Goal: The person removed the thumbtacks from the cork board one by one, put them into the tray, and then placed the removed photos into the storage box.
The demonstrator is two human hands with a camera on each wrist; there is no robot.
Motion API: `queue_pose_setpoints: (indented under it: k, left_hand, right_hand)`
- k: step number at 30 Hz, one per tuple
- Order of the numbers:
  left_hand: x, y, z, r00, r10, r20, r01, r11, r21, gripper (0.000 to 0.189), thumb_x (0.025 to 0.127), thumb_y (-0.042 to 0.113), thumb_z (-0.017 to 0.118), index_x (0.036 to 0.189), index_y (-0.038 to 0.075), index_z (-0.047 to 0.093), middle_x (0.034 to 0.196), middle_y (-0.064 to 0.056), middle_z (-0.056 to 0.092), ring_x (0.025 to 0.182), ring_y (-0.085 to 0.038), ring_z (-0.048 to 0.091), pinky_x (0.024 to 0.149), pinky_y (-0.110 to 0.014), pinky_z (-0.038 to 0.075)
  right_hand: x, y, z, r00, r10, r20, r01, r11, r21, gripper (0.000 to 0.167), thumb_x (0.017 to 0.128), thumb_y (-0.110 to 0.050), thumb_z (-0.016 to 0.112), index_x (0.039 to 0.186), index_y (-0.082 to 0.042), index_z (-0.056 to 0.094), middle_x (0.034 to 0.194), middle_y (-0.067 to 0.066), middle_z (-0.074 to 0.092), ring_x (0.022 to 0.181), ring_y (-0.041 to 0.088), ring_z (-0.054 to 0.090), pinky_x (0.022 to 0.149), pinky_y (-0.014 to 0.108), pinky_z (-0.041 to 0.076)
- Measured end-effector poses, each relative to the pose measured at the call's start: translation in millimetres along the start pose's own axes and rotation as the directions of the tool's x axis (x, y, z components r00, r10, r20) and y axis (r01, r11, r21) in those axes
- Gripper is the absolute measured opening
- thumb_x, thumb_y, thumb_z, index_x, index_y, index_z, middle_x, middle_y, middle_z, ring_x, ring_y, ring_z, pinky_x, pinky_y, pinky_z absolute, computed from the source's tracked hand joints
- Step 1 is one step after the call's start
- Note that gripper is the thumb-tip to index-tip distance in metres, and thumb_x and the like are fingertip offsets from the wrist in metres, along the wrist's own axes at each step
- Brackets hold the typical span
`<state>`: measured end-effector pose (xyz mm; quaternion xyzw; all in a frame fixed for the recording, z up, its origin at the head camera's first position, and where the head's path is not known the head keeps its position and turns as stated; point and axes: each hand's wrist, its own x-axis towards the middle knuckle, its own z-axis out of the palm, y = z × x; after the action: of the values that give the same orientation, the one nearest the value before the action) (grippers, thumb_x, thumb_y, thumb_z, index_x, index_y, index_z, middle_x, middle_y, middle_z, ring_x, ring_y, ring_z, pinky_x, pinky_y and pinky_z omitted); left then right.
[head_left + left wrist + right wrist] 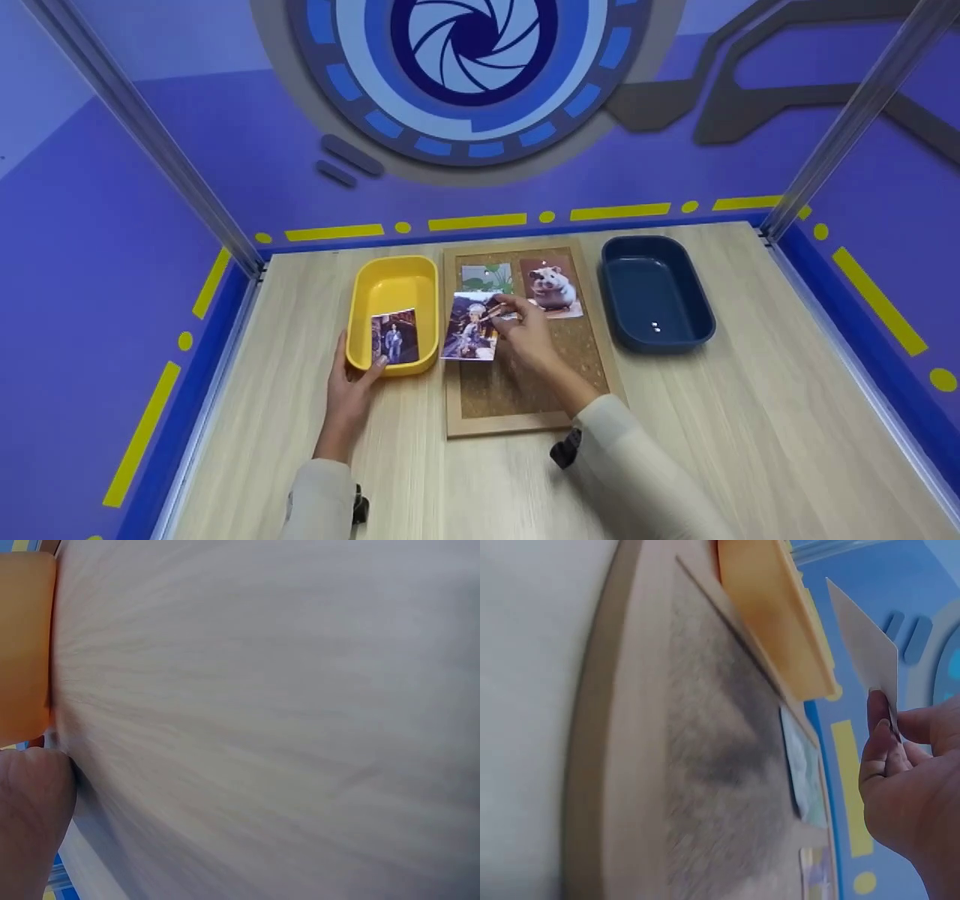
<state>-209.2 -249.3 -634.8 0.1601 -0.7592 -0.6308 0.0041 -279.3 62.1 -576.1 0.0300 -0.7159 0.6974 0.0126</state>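
A photo print point(471, 326) of a person in ornate dress is pinched in my right hand point(529, 334), between thumb and fingers at its right edge. In the right wrist view its pale back point(866, 637) shows, held up off the cork board point(540, 375). My left hand point(352, 397) grips the front left corner of the yellow tray point(397, 270), its thumb over the rim beside another photo point(395, 337) of a standing figure inside. On the board, a plant photo point(484, 277) lies partly behind the held print, and a hamster photo point(553, 289) sits at the upper right.
To the right of the board stands a dark blue tray point(656, 296) with small shiny pieces point(655, 327) in it. A blue-purple wall point(480, 199) closes off the back of the wooden table point(750, 420), with more panels on both sides.
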Motion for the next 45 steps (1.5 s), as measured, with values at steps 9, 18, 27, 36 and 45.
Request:
queue_pose_setpoints:
  k: [9,18,27,36,45]
  left_hand:
    - [1.1,1.9,0.6,1.0,-0.012,0.007,0.012,1.0,0.004,0.09,0.107,0.038,0.065,0.171,0.046,0.002,0.183,0.007,0.012,0.17,-0.023,0.016,0.14,-0.047,0.014]
    - [1.1,0.4,-2.6,1.0,0.004,0.005,-0.004,1.0,0.001,0.09,0.108,0.037,0.063,0.172,0.04,0.0,0.183,0.006,0.006,0.171,-0.022,0.01,0.14,-0.045,0.012]
    - [1.1,0.2,-4.3,0.999,0.038,0.009,-0.037,0.999,-0.03,0.092,0.108,0.029,0.064,0.173,0.035,0.0,0.183,0.002,0.003,0.171,-0.026,0.009,0.14,-0.046,0.011]
    - [1.0,-0.7,-0.6,0.998,0.058,0.015,-0.058,0.998,-0.009,0.091,0.107,0.03,0.065,0.173,0.033,0.003,0.183,-0.003,0.01,0.169,-0.029,0.016,0.139,-0.047,0.016]
    - [1.0,-2.2,-5.0,0.999,0.05,0.019,-0.05,0.999,-0.008,0.09,0.107,0.032,0.064,0.173,0.035,0.003,0.183,-0.001,0.007,0.17,-0.029,0.012,0.14,-0.049,0.013]
  right_hand:
    - [11.3,-19,26,0.998,-0.018,0.066,0.021,0.998,-0.055,0.041,0.093,0.011,0.066,0.134,0.009,0.067,0.112,0.028,0.071,0.08,0.011,0.069,0.07,0.017,0.057]
    - [14.3,-14,51,0.993,0.009,0.114,0.005,0.994,-0.113,0.039,0.095,0.007,0.066,0.133,0.008,0.065,0.113,0.026,0.071,0.079,0.009,0.064,0.072,0.018,0.056]
    - [8.2,-3,71,0.986,0.037,0.164,-0.012,0.988,-0.152,0.04,0.095,0.006,0.065,0.136,0.004,0.066,0.115,0.021,0.071,0.085,0.013,0.062,0.067,0.018,0.052]
    - [5.5,-4,91,0.985,0.084,0.151,-0.048,0.973,-0.225,0.04,0.099,0.0,0.065,0.139,-0.003,0.067,0.115,0.012,0.072,0.093,0.013,0.063,0.075,0.021,0.056]
    - [9.6,-1,112,0.995,0.064,0.076,-0.043,0.966,-0.255,0.038,0.098,0.0,0.067,0.136,0.001,0.068,0.118,0.016,0.074,0.094,0.016,0.066,0.081,0.025,0.059]
